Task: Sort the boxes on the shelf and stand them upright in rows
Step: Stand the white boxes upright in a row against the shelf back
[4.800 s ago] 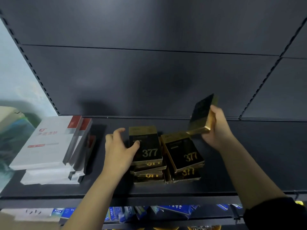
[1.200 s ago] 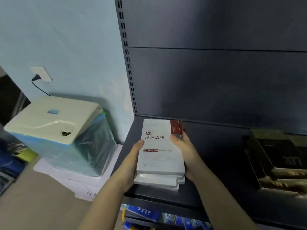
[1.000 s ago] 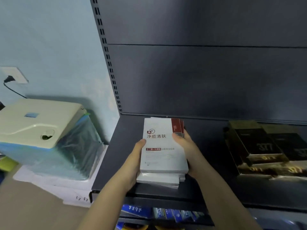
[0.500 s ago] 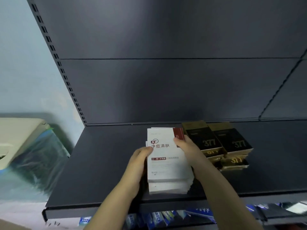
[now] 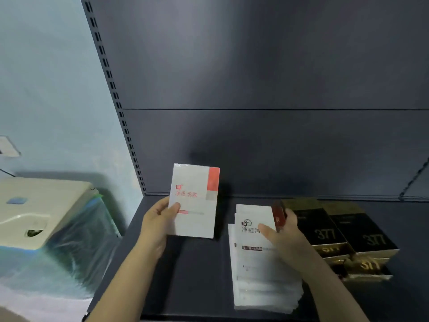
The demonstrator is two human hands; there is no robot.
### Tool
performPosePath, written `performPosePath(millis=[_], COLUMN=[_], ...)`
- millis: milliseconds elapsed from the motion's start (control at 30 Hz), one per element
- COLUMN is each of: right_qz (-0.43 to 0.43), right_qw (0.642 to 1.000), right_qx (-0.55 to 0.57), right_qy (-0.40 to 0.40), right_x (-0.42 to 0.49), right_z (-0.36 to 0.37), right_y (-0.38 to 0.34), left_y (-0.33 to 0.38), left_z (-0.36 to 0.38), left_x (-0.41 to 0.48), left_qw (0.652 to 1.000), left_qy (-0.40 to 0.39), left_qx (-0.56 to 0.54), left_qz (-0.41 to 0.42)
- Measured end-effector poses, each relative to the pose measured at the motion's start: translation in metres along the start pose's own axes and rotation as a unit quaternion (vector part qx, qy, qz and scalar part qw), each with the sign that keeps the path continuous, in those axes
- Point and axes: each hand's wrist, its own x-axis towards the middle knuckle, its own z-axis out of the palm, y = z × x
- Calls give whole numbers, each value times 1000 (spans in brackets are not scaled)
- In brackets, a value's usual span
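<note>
Left hand: the left hand (image 5: 155, 226) grips one white box (image 5: 195, 205) by its left edge, with the thumb on the front.
Box: it is held up to the left of the stack (image 5: 257, 275) and does not touch it. It is the tall way up, with its front facing us. I cannot tell if its bottom sits on the shelf (image 5: 197, 275) yet.
Right hand: the right hand (image 5: 285, 238) holds the stack, with the thumb on top and the fingers curled down its right side.
Stack: white boxes lie flat, one on top of another. They are a bit messy at the front.
Black boxes: the black boxes (image 5: 343, 231) lie flat in piles just right of the stack, touching it or very close.
Off the shelf, far left of the stack: a cream machine (image 5: 34, 212) with plastic round it.
What changed: a moment ago both hands held the stack, and this box lay flat on top. Now the left hand has taken it off and tipped it up.
What it means: I think the first white box is about to be stood up, so a white row can start left of the stack.
Still to do: all the other boxes lie flat, so most of the job is left.
Watch out: a thin box may fall over with nothing to lean on.
</note>
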Motion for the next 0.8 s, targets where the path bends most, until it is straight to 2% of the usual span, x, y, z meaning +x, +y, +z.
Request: performPosePath(millis=[200,400,567,667,733,800], right_qz=[21,32,38,44,43,37], right_qw=[994,989,984,983,984,987], right_qx=[-87,-127,-158,-166,-166,-149], right_qy=[56,66,76,61,53,56], right_x=[6,14,22,25,27,29], right_z=[7,14,19,18,15,11], right_y=[-10,-18,-25,-28,-29,-29], left_y=[-15,-27,-35,-32,-26,-22], left_z=[-2,6,4,3,7,18], left_x=[83,96,101,102,88,61], left_qw=[997,991,989,979,962,958], left_qy=[54,79,66,128,200,191], left_qx=[57,102,130,154,177,171], left_qz=[-3,42,35,27,55,130])
